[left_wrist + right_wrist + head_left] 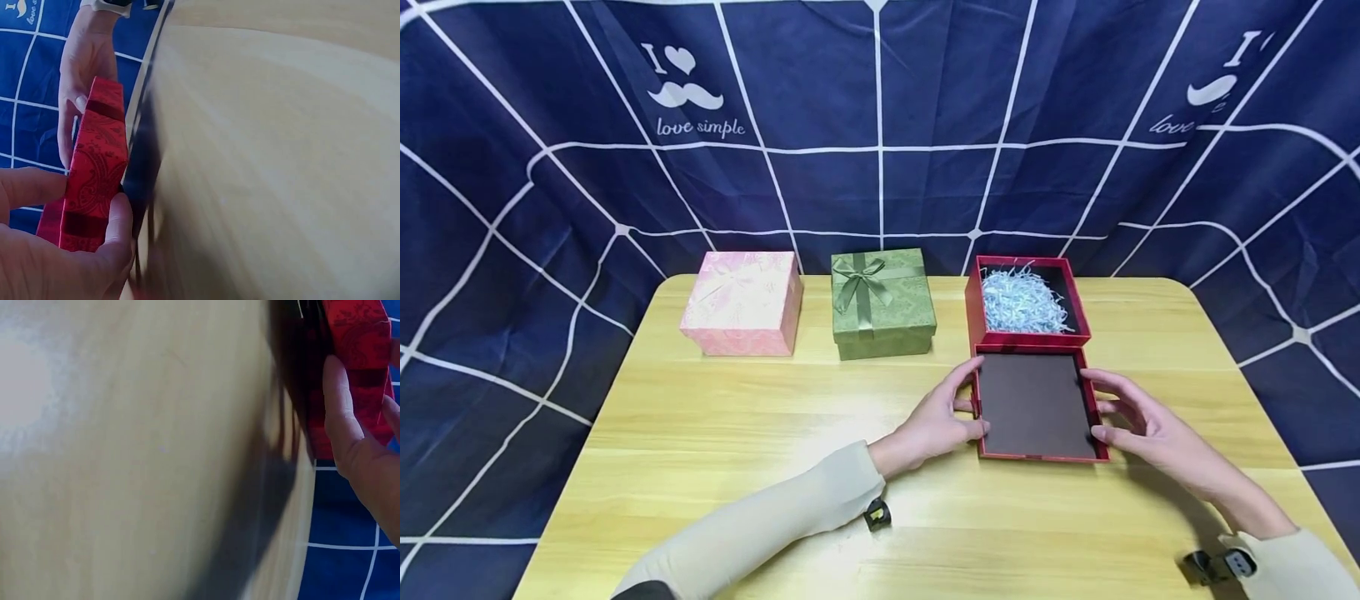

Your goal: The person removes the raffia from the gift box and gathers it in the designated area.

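Note:
A shallow red box lid point(1037, 404) lies inside up, its dark brown lining showing, in front of the open red box point(1030, 339). My left hand point(932, 421) grips the lid's left side between thumb and fingers. On the opposite side my right hand point(1157, 433) holds the lid's right rim the same way. Pale blue shredded paper point(1022, 302) fills much of the box. Close up in the left wrist view, the lid's outer wall point(97, 165) has a paisley pattern. Whether the lid touches the table cannot be told.
Left of the red box stands a closed green gift box point(883, 304) with a bow. Farther left is a closed pink gift box point(745, 304). The wooden table point(737, 433) has rounded back corners, and a dark blue gridded cloth point(940, 192) hangs behind it.

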{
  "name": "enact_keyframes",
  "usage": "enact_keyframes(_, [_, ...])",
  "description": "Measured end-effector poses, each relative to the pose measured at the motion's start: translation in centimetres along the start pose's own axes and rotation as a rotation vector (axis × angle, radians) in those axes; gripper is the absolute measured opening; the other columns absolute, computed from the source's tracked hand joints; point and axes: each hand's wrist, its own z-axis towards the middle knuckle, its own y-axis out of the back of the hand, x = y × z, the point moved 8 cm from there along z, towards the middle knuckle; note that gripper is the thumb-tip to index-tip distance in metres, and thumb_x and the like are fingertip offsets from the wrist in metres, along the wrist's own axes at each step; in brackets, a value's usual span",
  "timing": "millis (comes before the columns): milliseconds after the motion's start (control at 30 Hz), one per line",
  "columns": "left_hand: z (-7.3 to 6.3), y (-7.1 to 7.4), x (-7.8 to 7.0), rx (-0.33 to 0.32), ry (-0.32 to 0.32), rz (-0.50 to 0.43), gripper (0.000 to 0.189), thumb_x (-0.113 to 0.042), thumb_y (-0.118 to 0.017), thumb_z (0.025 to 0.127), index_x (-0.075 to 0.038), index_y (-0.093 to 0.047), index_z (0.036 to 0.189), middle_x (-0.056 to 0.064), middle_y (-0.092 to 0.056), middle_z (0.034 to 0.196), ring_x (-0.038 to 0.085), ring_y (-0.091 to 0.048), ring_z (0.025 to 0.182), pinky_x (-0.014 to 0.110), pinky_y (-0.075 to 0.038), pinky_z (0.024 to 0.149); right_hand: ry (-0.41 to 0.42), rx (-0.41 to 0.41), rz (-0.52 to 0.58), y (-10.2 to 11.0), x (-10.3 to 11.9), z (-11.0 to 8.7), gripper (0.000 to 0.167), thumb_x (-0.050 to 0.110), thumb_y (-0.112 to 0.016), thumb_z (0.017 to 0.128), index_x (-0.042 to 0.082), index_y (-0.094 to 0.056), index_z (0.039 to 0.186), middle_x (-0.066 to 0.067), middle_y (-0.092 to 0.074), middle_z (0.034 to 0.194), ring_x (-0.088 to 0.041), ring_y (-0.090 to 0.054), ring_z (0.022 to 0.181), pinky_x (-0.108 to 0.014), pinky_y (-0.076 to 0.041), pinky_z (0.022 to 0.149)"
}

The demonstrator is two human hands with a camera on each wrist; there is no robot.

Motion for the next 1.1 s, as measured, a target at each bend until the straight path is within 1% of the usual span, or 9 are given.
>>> enact_keyframes(100, [0.1,-0.1,0.3,0.001,0.009,0.051,0.102,0.012,-0.078,0.09,-0.034,-0.038,0.171,-0.002,-0.053,0.158,0.013,-0.067,0.107,0.027,-0.059,0.073,-0.001,0.0,0.002,-0.1,-0.4,0.1,0.071,-0.001,-0.066,0.107,0.011,-0.035,0.17,0.003,-0.046,0.161,-0.003,-0.057,0.128,-0.02,-0.054,0.091])
enact_keyframes(200, [0.1,-0.3,0.4,0.008,0.017,0.103,0.104,0.01,-0.079,0.089,-0.034,-0.035,0.172,0.005,-0.067,0.131,0.01,-0.066,0.09,0.024,-0.054,0.068,0.03,0.008,0.037,-0.2,-0.7,0.4,0.071,-0.005,-0.065,0.106,0.006,-0.035,0.169,0.002,-0.045,0.16,-0.005,-0.059,0.127,-0.022,-0.056,0.092])
enact_keyframes(333, [0.1,-0.5,0.7,0.037,0.032,0.132,0.106,0.011,-0.077,0.09,-0.033,-0.03,0.174,0.008,-0.07,0.096,0.011,-0.066,0.073,0.024,-0.052,0.067,0.082,0.022,0.076,-0.6,-1.0,0.7,0.071,-0.012,-0.063,0.104,-0.001,-0.033,0.168,0.0,-0.047,0.159,-0.008,-0.06,0.126,-0.021,-0.055,0.093])
enact_keyframes(433, [0.0,-0.6,0.9,0.05,0.04,0.15,0.107,0.011,-0.077,0.091,-0.034,-0.027,0.175,0.01,-0.073,0.092,0.012,-0.069,0.073,0.024,-0.053,0.069,0.091,0.017,0.085,-0.7,-1.2,0.7,0.071,-0.012,-0.063,0.103,-0.001,-0.033,0.167,0.001,-0.047,0.159,-0.009,-0.061,0.125,-0.02,-0.055,0.093])
enact_keyframes(500, [0.0,-0.6,1.0,0.051,0.037,0.163,0.108,0.01,-0.077,0.091,-0.035,-0.027,0.175,0.01,-0.074,0.105,0.012,-0.07,0.074,0.024,-0.054,0.069,0.088,0.012,0.086,-0.7,-1.3,0.6,0.071,-0.012,-0.063,0.104,-0.001,-0.034,0.167,0.002,-0.047,0.159,-0.009,-0.06,0.125,-0.019,-0.054,0.093])
enact_keyframes(567, [0.1,-0.6,0.9,0.047,0.03,0.175,0.107,0.009,-0.078,0.091,-0.035,-0.027,0.175,0.007,-0.07,0.133,0.011,-0.069,0.074,0.024,-0.054,0.069,0.084,0.01,0.087,-0.8,-1.4,0.6,0.071,-0.012,-0.063,0.104,-0.001,-0.034,0.167,0.002,-0.047,0.16,-0.009,-0.06,0.125,-0.019,-0.054,0.094])
enact_keyframes(700, [0.0,-0.6,0.9,0.047,0.014,0.192,0.106,0.01,-0.077,0.092,-0.033,-0.027,0.175,-0.002,-0.028,0.176,0.009,-0.069,0.075,0.023,-0.055,0.07,0.073,0.009,0.085,-0.8,-1.5,0.6,0.07,-0.011,-0.064,0.104,0.0,-0.034,0.167,0.003,-0.047,0.159,-0.008,-0.061,0.125,-0.019,-0.053,0.095])
enact_keyframes(867, [0.2,-0.6,0.8,0.043,0.003,0.21,0.103,0.008,-0.078,0.092,-0.029,-0.029,0.175,0.0,-0.015,0.181,0.008,-0.068,0.074,0.022,-0.056,0.072,0.07,0.006,0.065,-0.9,-1.5,0.5,0.07,-0.009,-0.063,0.105,0.0,-0.034,0.168,0.006,-0.047,0.16,-0.007,-0.06,0.126,-0.017,-0.052,0.095])
enact_keyframes(1100, [0.5,-0.4,0.7,-0.001,0.002,0.236,0.095,0.0,-0.08,0.092,-0.025,-0.037,0.173,-0.004,-0.022,0.18,0.008,-0.065,0.07,0.022,-0.053,0.07,0.038,0.015,0.057,-0.7,-1.6,0.5,0.066,-0.005,-0.062,0.108,0.002,-0.036,0.168,0.005,-0.051,0.159,-0.006,-0.06,0.125,-0.019,-0.054,0.092])
